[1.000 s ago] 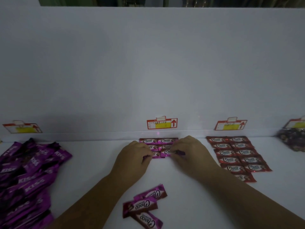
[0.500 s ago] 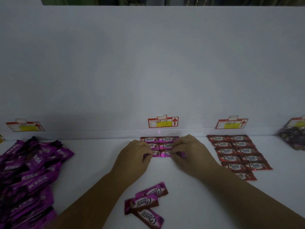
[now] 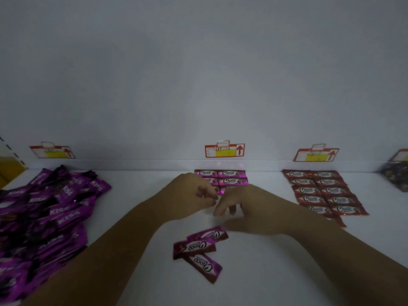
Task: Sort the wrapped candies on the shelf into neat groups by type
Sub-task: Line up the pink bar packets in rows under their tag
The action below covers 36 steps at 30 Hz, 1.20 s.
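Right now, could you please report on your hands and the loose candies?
Left hand loosely curled, empty; right hand open by three loose Choco candies. Purple grid partly built. Nothing in the way.

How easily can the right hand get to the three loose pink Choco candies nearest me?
Probably yes, easily. The right hand hangs just behind the loose Choco candies, fingers relaxed and apparently empty. Only bare shelf lies between them, and the left hand sits farther back, out of the way.

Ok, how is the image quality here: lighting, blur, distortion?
Head view: dim, bluish light overall; the right hand is motion-blurred at its fingers, the left hand sharper; wide-angle bend slants the outer price tags; lettering on the loose Choco candies reads clearly.
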Tool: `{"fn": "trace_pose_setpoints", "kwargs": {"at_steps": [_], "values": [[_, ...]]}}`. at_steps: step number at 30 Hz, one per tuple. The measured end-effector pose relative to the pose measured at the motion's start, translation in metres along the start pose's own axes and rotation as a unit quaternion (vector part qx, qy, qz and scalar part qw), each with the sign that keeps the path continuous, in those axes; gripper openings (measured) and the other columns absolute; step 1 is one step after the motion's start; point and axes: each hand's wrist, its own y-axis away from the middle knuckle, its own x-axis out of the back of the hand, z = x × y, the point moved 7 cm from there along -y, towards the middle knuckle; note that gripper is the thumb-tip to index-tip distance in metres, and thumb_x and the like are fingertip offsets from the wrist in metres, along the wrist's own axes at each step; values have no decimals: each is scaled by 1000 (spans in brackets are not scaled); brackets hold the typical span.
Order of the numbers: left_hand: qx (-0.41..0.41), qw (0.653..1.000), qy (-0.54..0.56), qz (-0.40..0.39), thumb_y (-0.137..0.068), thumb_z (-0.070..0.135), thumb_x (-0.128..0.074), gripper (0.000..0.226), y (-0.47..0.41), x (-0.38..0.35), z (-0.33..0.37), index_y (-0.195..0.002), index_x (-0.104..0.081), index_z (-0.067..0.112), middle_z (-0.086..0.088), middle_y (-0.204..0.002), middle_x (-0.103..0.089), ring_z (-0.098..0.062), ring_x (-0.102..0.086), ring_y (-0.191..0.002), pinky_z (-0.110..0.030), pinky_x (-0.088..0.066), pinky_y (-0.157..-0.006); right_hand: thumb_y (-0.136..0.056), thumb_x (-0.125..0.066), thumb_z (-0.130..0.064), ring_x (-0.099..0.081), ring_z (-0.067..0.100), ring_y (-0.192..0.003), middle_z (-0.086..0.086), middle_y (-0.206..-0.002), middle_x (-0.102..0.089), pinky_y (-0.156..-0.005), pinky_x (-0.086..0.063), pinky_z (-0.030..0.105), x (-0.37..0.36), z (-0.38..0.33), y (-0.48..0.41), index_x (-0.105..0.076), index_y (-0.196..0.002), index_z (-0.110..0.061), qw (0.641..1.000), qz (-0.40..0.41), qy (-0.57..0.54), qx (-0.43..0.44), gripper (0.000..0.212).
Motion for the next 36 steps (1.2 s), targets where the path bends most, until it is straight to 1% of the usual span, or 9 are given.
{"fn": "trace_pose_setpoints", "kwargs": {"at_steps": [3,6,10,17,20,23,29,32,36], "values": [[16,996,-23,-84,-80,22,-70,13,7,0,4,-93,-73,20,20,-76,-62,10,-57,-67,-3,-42,-58,-75,-72,-40,-52,1,-87,-13,-99,-59,-77,-45,17,-20,-11,1,-67,-99,-29,997,-61,44,18,27],[44,991,-35,-118,-83,27,-67,19,18,-1,-2,-101,-71,22,22,-79,-60,5,-57,-70,-5,-40,-59,-76,-73,-36,-55,-1,-77,-16,-85,-59,-69,-46,16,-17,-6,0,-64,-83,-29,998,-47,10,-26,13],[54,991,-5,-121,-83,25,-67,23,27,-9,-3,-106,-70,19,11,-87,-66,-1,-60,-73,-4,-42,-63,-77,-73,-24,-56,-2,-62,-11,-69,-61,-59,-45,13,-8,3,-2,-61,-73,-26,995,5,-64,-74,13],[79,994,68,-40,-80,13,-70,13,36,17,-15,-79,-69,26,13,-54,-63,3,-56,-50,-8,-41,-48,-78,-70,-32,-55,-3,-75,-17,-81,-58,-64,-45,14,20,-5,2,-59,-81,-33,973,205,-54,-93,12],[109,986,123,-14,-78,13,-72,20,46,29,-31,-88,-69,29,13,-63,-70,-2,-63,-56,-11,-45,-50,-80,-65,-41,-53,-7,-83,-24,-91,-56,-68,-38,11,-1,-22,1,-62,-92,-37,992,116,-26,-42,13],[118,985,124,1,-79,14,-70,19,52,32,-43,-95,-70,25,15,-68,-71,-6,-66,-62,-14,-48,-52,-83,-58,-51,-45,0,-105,-15,-119,-50,-86,-31,13,-40,-38,1,-55,-125,-31,997,2,75,27,47],[133,983,128,19,-82,5,-65,28,56,34,-52,-99,-67,27,17,-67,-70,-6,-67,-65,-13,-49,-52,-81,-64,-31,-51,1,-79,-16,-88,-57,-66,-40,9,-38,-37,0,-63,-86,-30,1000,16,-8,-15,5],[143,977,159,25,-81,2,-66,30,55,36,-51,-87,-66,32,14,-67,-71,-7,-68,-64,-13,-49,-51,-80,-66,-20,-57,2,-70,-12,-75,-60,-63,-49,17,-31,-24,-1,-56,-69,-29,994,32,-59,-81,16],[146,974,170,34,-77,-2,-67,30,52,36,-49,-79,-67,28,8,-67,-72,-6,-66,-59,-13,-47,-49,-78,-68,-8,-63,10,-70,-3,-89,-63,-64,-54,23,-15,2,1,-58,-87,-28,965,34,-195,-175,24]]}}
